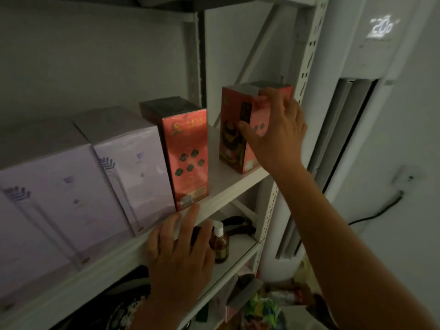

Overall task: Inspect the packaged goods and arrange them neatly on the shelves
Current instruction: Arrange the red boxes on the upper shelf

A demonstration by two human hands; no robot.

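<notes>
Two tall red boxes stand upright on a white shelf point(238, 184). My right hand point(276, 129) grips the right red box point(234, 129) at the shelf's right end, thumb across its front face and fingers round its right side. The other red box point(188, 158) stands apart to the left, next to two pale lilac boxes point(133, 167) point(47, 206). My left hand point(181, 248) rests on the shelf's front edge below that box, fingers spread and straight, holding nothing.
A brown bottle with a white cap point(220, 244) stands on the lower shelf beside a dark object point(238, 225). The perforated shelf upright point(307, 65) rises right of the held box. A white air conditioner point(371, 55) stands beyond. Colourful packets point(262, 306) lie below.
</notes>
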